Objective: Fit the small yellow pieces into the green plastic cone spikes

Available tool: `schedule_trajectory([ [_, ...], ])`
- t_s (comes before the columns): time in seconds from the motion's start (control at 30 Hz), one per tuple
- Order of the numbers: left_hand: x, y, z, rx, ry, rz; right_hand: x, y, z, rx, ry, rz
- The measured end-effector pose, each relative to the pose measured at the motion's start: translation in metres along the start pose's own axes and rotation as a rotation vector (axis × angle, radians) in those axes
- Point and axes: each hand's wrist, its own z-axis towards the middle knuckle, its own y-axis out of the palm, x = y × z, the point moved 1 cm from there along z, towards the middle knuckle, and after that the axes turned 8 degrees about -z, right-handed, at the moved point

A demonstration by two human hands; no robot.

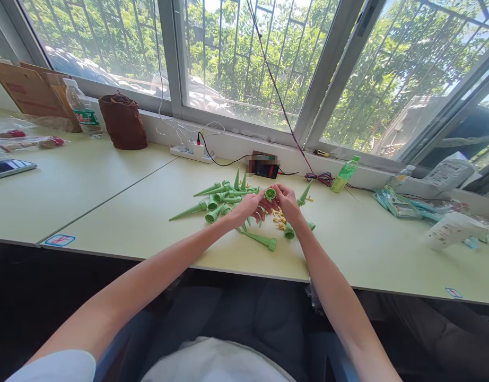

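Note:
Above the table, both hands hold one green plastic watering spike, its round open end turned toward me. My left hand has thumb and fingers closed around its left side. From the right, the fingertips of my right hand pinch its rim. More green spikes lie in a loose pile to the left, a few standing point up. Small yellow plastic valves are heaped under my right hand, partly hidden by it. A single spike lies nearer the front edge.
At the back stand a power strip, a small black device and a green drink bottle. Left are a brown bag, a water bottle and a phone. Plastic packaging lies right. The table's front edge is close.

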Motion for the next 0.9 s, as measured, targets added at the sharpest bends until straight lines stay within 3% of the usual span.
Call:
schedule_trajectory([
  [0.9,0.0008,-0.0001,-0.0010,-0.024,-0.054,-0.037,-0.0030,0.0004,-0.0022,-0.017,0.001,-0.050],
])
